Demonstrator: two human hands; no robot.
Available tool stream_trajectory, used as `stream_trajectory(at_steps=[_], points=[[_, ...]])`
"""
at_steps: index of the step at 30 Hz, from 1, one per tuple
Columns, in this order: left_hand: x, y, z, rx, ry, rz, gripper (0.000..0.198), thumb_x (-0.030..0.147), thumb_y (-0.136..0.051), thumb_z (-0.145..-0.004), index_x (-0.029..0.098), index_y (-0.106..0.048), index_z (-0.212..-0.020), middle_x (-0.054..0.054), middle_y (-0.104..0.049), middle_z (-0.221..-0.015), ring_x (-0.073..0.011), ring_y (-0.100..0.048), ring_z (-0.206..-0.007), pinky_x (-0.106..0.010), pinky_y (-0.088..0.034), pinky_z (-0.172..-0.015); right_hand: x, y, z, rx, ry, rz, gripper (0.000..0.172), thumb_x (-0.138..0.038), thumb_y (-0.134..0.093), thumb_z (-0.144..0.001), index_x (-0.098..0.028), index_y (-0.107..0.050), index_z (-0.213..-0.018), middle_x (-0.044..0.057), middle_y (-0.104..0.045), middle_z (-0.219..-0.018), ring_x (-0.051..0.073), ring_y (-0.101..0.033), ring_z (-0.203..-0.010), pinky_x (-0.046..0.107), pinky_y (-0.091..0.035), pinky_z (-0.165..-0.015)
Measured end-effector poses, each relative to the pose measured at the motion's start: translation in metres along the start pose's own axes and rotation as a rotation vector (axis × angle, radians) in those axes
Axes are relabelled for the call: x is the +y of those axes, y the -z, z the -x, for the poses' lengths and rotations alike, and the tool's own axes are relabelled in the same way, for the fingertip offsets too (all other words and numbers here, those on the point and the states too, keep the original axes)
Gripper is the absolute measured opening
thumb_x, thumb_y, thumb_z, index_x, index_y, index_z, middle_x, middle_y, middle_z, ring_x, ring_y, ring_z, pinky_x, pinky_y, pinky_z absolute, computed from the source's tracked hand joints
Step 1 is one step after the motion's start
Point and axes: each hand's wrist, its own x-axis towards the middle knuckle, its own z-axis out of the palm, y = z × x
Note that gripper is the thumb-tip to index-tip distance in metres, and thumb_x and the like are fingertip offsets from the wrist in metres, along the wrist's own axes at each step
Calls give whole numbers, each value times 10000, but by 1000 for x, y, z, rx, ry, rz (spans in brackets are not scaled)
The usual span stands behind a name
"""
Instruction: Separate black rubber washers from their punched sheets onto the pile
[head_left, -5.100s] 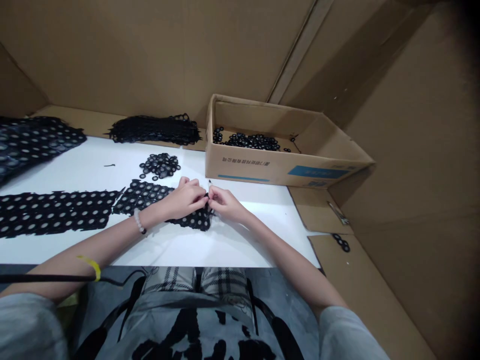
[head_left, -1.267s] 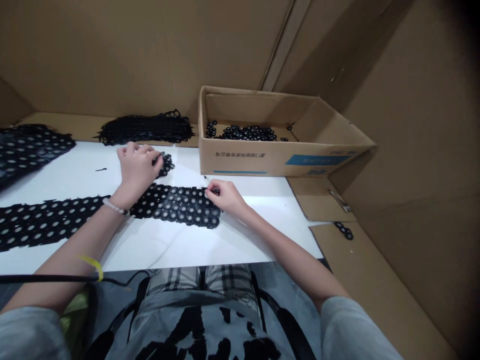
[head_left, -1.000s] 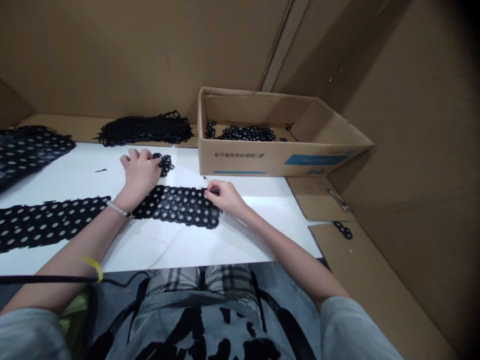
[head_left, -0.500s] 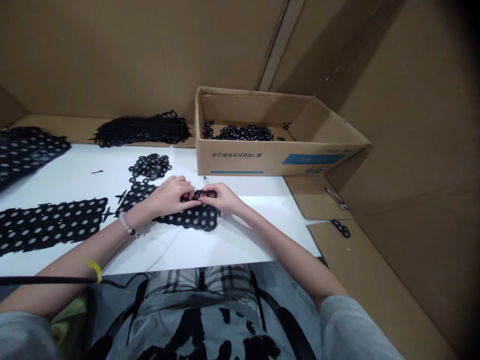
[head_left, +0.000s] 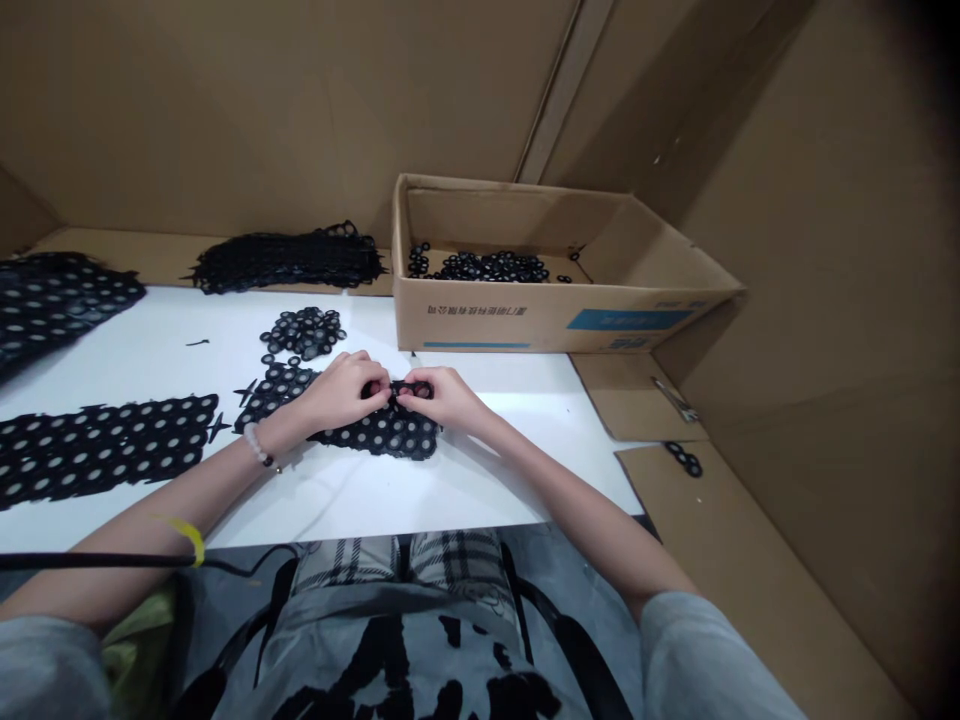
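Observation:
A black sheet of linked rings with pale round centres (head_left: 390, 437) lies on the white table under my hands. My left hand (head_left: 349, 388), with a beaded bracelet at its wrist, pinches the sheet's far edge. Close beside it, my right hand (head_left: 441, 394) has thumb and fingers closed on the same edge, nearer its right end. The fingertips of both hands almost meet, and the small parts between them are too fine to make out. Just behind the sheet sits a pile of loose black rings (head_left: 304, 333).
A cardboard box (head_left: 480, 318) holding loose rings stands at the back. Another ring sheet (head_left: 105, 448) lies at left, a stack of black sheets (head_left: 289, 260) behind. More dotted sheets (head_left: 60, 305) lie far left. A black cable (head_left: 97, 561) crosses over my left forearm.
Both hands stay at the sheet's far edge, with only small finger movements. The whole view has shifted very slightly.

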Motion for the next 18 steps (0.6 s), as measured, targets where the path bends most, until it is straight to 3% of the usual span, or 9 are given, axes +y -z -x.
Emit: stream_trajectory(at_steps=[8,18], points=[[5,0,1,-7,25,8,188,332,-520,-815,192,-561,-696,-28,-615,-714,-225,-537,-811,-373,-370,-764,0,0,-1,-56,3,-67,95,-235,-600,-767,-147,-634,-755,-13,-562,-660,110,-458,-625,217,-346,-604],[10,-11,0,-49,260,74,177,340,-475,-805,201,-556,-731,-27,-653,-793,-272,-518,-916,-427,-301,-815,1,-4,0,7,-7,79,119,-278,-607,-754,-164,-632,-734,-12,-576,-641,119,-495,-619,227,-349,-603]])
